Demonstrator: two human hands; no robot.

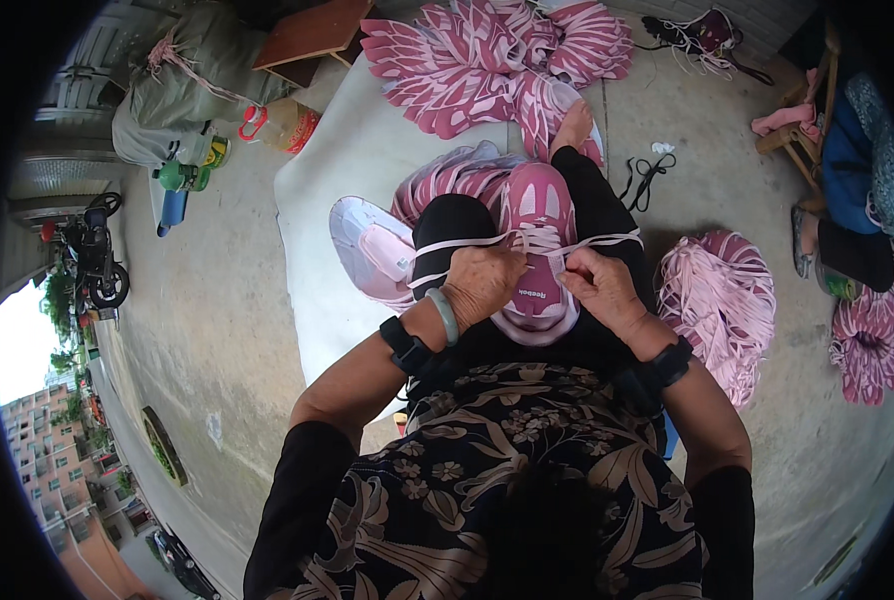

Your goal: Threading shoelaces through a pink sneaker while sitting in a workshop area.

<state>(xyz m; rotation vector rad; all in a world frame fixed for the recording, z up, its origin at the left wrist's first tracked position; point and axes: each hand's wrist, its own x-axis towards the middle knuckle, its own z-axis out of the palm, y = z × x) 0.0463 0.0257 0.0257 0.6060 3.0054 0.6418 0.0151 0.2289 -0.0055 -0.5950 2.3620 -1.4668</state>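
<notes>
A pink shoe upper [539,200] with white trim lies across my lap between my knees, toe pointing away from me. A pale pink shoelace [457,243] crosses its eyelets, and its ends drape over both of my knees. My left hand [482,278] is closed in a pinch at the left eyelet row, with the lace at its fingertips. At the opposite eyelet edge, my right hand [609,292] has thumb and forefinger pressed together on the lace. Just beyond my left knee, a pale shoe piece with a pink insole [385,252] rests beside more stacked pink uppers [447,190].
Fanned piles of pink uppers [457,75] lie ahead on a white sheet [337,150]. A bundle of pale pink laces [715,300] sits right of my knee. Far left stand a red-capped jug [285,125] and a large sack [192,70]. Another person [852,240] sits far right.
</notes>
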